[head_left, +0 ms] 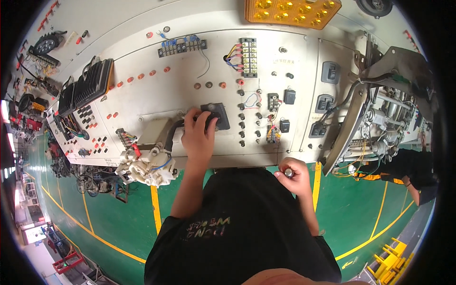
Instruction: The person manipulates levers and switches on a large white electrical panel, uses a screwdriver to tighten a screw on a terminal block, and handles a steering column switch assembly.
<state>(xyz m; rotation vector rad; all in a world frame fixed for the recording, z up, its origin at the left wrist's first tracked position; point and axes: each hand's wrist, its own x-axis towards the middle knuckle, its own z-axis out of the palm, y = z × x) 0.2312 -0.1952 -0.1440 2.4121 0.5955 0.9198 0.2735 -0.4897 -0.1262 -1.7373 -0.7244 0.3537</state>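
Head view: the left hand (198, 135) is at the white panel (183, 95), its grip mostly closed, fingers and thumb bent around a black knob-like part (212, 123) in front of a dark square plate (224, 114). The right hand (299, 179) is lower, beside the panel's bottom edge, curled firmly around a metal-ended cylinder (289, 173) that points toward the camera. Judging by this pose, the step in hand is working or steadying the black part with the left fingers, while the right merely keeps its piece ready; the next move would call for a secure pinch and a small, controlled turn or press, clear of the white plastic assembly (149, 167) to the left. Much is hard to make out. A black stalk (171, 137) rises from that assembly and disappears behind the left hand, so I cannot tell whether it joins the black part, nor whether that part is fixed to the plate. The cylinder is seen nearly end-on, its length covered by the right fingers, so its kind stays uncertain. Another person's arm (414, 191) is cut off by the dark rim at right.
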